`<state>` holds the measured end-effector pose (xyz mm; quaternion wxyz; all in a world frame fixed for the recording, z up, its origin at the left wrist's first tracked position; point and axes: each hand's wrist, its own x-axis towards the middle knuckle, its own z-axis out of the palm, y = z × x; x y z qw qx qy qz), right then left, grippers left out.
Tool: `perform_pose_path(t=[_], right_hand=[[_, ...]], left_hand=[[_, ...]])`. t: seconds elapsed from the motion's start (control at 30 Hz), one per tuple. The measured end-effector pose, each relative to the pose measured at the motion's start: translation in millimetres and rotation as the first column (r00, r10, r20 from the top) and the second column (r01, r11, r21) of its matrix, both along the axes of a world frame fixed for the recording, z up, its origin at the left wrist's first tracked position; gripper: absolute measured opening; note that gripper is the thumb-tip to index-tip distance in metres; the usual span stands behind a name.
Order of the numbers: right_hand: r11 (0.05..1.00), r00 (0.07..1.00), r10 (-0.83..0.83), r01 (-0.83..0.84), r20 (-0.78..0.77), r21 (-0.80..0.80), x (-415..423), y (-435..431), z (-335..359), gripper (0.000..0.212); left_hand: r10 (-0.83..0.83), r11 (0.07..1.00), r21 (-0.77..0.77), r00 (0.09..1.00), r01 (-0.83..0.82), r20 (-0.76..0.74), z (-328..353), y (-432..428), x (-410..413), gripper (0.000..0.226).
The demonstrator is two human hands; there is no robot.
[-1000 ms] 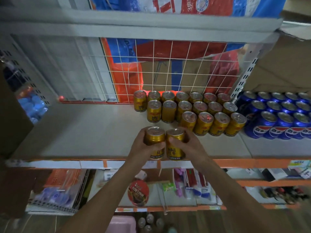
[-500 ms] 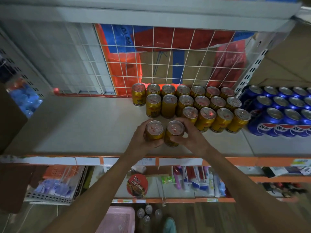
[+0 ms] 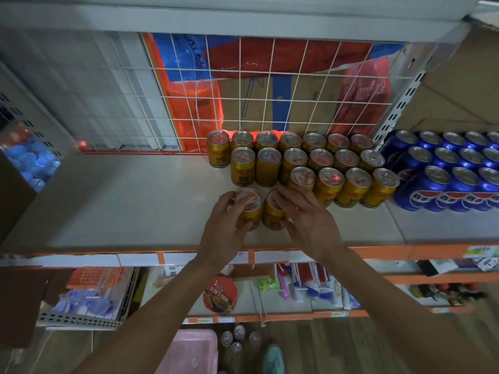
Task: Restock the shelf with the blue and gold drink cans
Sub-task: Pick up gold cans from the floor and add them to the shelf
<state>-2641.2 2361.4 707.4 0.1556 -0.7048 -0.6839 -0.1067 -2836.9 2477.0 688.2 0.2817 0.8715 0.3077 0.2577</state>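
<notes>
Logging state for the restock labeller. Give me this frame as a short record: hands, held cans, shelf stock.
left hand: grips left gold can round its top and side
right hand: grips right gold can, fingers over its lid
pair position: upright, side by side, apparently standing on the shelf, just left of and in front of the front row
gold stock: three rows of seven, six and four cans
blue cans: right of the gold stock, no hand on them

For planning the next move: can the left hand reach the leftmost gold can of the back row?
Probably yes, once the left hand lets go of the held can: the back-row can stands beside bare shelf, with nothing before it.
</notes>
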Motion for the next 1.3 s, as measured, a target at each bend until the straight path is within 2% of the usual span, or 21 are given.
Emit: perform_pose_path(t=[0.1,0.23,0.43,0.6,0.73,1.3], right_hand=[[1.000,0.999,0.019,-0.019,0.028,-0.010,5.4,4.5,-4.7,0.064],[0.999,0.999,0.030,-0.030,0.030,0.016,5.9,12.1,-12.3,0.066],[0.997,0.998,0.006,-0.011,0.069,0.079,5.8,17.6,-16.7,0.066],[0.991,0.994,-0.029,0.015,0.101,0.130,7.9,34.0,-20.5,0.066],[0.990,0.991,-0.070,0.055,0.117,0.126,8.2,42.6,-22.7,0.070],[0.993,0.988,-0.104,0.096,0.118,0.066,15.0,60.1,-21.6,0.074]], left_hand=[[-0.016,0.999,0.047,0.999,0.014,0.037,-3.3,4.6,2.4,0.063],[-0.028,0.995,0.098,1.000,0.027,0.011,-3.7,10.0,8.9,0.062],[0.007,0.999,0.032,0.999,-0.008,0.036,0.6,11.4,19.7,0.069],[0.059,0.992,0.112,0.998,-0.057,-0.009,1.6,26.2,24.1,0.075],[0.050,0.990,0.135,0.997,-0.041,-0.065,6.9,37.9,29.6,0.074],[0.051,0.996,0.077,0.999,-0.051,0.002,6.2,49.0,35.2,0.076]])
